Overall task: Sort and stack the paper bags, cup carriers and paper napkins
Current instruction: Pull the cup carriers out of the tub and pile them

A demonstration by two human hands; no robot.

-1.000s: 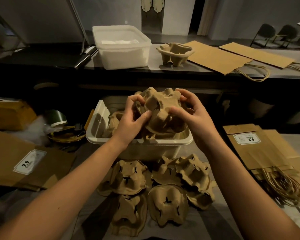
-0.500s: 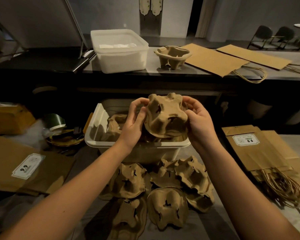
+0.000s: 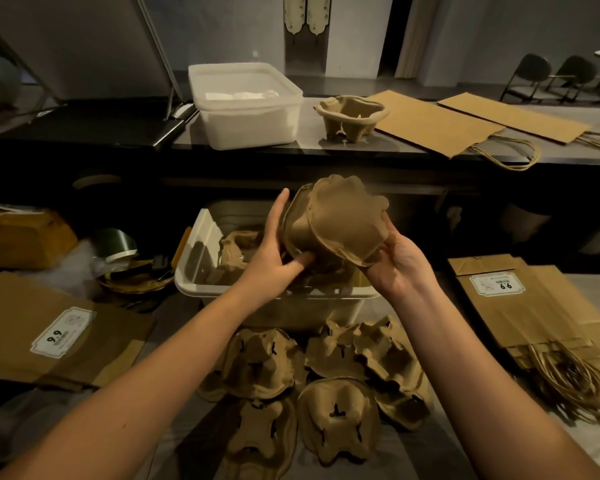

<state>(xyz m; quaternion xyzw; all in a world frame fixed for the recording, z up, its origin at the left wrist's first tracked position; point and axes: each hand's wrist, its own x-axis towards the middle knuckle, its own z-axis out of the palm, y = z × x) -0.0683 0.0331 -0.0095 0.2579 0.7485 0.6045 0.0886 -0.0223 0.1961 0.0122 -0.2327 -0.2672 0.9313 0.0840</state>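
I hold a brown pulp cup carrier (image 3: 340,220) above a white plastic tub (image 3: 278,299). My left hand (image 3: 278,247) steadies its left side, fingers straight along the edge and thumb under it. My right hand (image 3: 395,258) grips its lower right rim. More carriers (image 3: 236,251) lie inside the tub. Several upturned carriers (image 3: 326,386) are spread on the table in front of the tub. One carrier (image 3: 350,119) stands upright on the far counter, next to a white tub with paper napkins (image 3: 243,102).
Flat paper bags (image 3: 433,123) with handles lie on the far counter at right. A pile of labelled bags (image 3: 527,306) sits at my right, another labelled bag (image 3: 56,337) at my left. Dishes and a green roll (image 3: 118,244) crowd the left.
The held carrier has been lifted a little and turned, so its flat underside now faces me. My left fingers have straightened along its side.
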